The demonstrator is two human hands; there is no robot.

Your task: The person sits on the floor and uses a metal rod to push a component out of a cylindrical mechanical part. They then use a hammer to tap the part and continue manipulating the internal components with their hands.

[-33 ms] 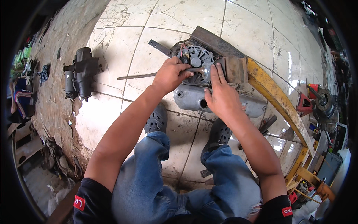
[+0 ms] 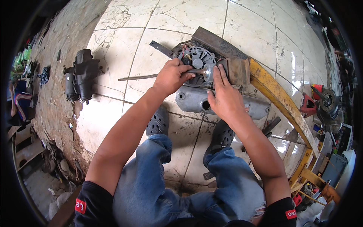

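Note:
My left hand [image 2: 172,75] is closed around a long thin dark rod [image 2: 138,78], whose far-left end sticks out over the tiles. The rod's other end meets a small rounded silver metal part [image 2: 208,73]. My right hand [image 2: 228,99] rests against that part with its index and middle fingers stretched out, thumb apart. Just behind both hands lies an alternator [image 2: 197,62] with a vented housing and a few wires. In front of it a long grey metal cover [image 2: 189,100] with round holes sits on the floor, partly hidden under my right hand.
Right of my hands is a rusty metal block [image 2: 239,72], beside a dark steel beam [image 2: 219,44]. A curved yellow bar [image 2: 281,94] sweeps towards the lower right. A dark steering-gear-like unit [image 2: 84,75] stands at the left. Red stands [image 2: 308,105] and assorted parts crowd the right edge.

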